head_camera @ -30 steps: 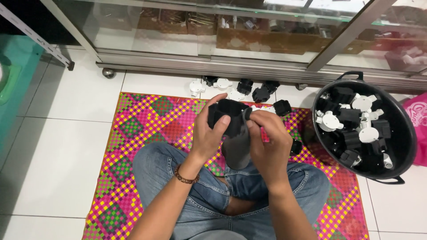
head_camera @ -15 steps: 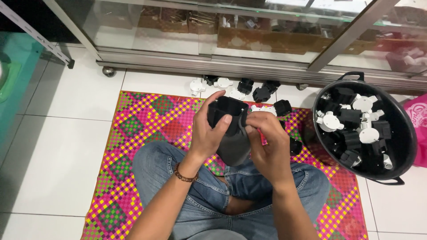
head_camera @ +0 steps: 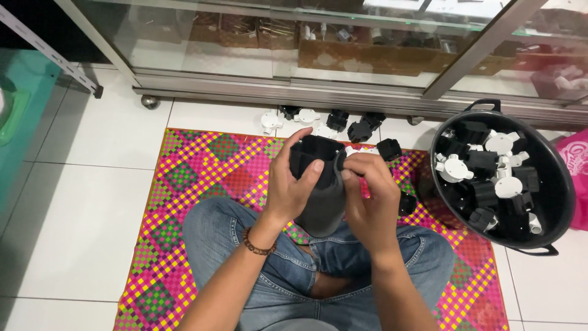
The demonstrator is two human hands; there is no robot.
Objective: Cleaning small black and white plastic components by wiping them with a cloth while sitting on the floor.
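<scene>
The hands point(head_camera: 334, 184) have lifted the black part point(head_camera: 315, 156) slightly.

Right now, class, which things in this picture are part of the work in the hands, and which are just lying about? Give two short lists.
In the work:
left hand
right hand
black part, gripped by both hands
tub of black and white parts
loose parts at the mat's far edge

Lying about:
woven mat
glass cabinet
pink bag
teal bin

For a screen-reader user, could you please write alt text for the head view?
Both hands, left hand and right hand, grip a black plastic part over the lap of a person sitting cross-legged on a bright woven mat. A black pot of black and white parts stands at right.
</scene>
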